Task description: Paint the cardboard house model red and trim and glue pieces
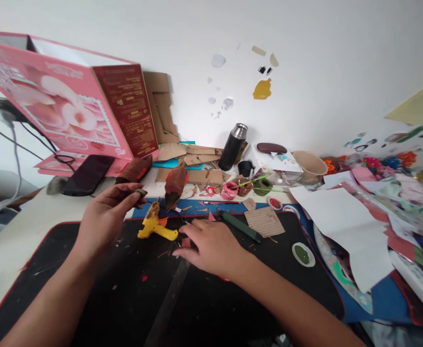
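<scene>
My left hand [104, 219] is closed in a pinch on a small dark green piece [141, 193], held over the far left of the black mat [124, 299]. My right hand [214, 246] is low over the middle of the mat, thumb and fingers apart. Between them a small reddish-brown piece [185, 242] shows, partly covered. A yellow glue gun [157, 230] lies between my two hands. Just behind it is a brown, pointed cardboard shape [175, 187] with a green tip. A dark ruler-like strip [170, 301] runs from under my right hand toward me.
A pink box [66, 106] and a phone [88, 174] are at the left. Along the wall are a black flask [233, 147], paint jars [229, 190] and cardboard scraps [197, 176]. A dark green pen-like tool [240, 225], corrugated cardboard [265, 221] and papers [348, 226] lie right.
</scene>
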### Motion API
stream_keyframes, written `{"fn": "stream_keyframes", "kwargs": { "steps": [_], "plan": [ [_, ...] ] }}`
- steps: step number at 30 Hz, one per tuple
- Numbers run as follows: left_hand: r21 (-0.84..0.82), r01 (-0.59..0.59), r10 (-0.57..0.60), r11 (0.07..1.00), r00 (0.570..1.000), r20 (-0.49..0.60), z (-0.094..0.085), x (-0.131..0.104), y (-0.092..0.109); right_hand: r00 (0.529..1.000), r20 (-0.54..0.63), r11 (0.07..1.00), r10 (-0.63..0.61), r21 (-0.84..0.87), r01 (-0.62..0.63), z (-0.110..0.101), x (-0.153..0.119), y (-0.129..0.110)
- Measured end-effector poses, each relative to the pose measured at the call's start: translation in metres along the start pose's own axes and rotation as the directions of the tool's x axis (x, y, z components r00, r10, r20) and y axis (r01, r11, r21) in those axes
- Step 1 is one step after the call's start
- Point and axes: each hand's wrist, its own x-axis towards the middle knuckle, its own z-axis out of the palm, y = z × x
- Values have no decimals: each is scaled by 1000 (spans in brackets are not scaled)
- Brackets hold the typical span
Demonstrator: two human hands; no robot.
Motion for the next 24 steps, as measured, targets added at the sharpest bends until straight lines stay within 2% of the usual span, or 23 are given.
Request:
{"fn": "stream_keyframes", "kwargs": {
  "steps": [6, 10, 16, 20, 24],
  "plan": [
    [42, 27, -26, 999, 999, -35, -6, -5, 3, 1000, 22, 998, 0, -58, 1, 23, 31, -20],
    [19, 64, -63, 998, 997, -45, -4, -3, -1, 998, 41, 996, 56, -74, -53, 37, 41, -22],
    [-59, 117, -118, 991, 993, -17, 6, -3, -10, 996, 43, 996, 74, -58, -72, 44, 52, -19],
    [-34, 111, -111, 993, 994, 2, 6, -6, -11, 998, 11, 996, 65, 53, -65, 48, 51, -15],
    [-21, 50, -51, 999, 998, -47, -2, -5, -10, 988, -101, 937, 117, 341, -76, 53, 47, -8]
  ]
}}
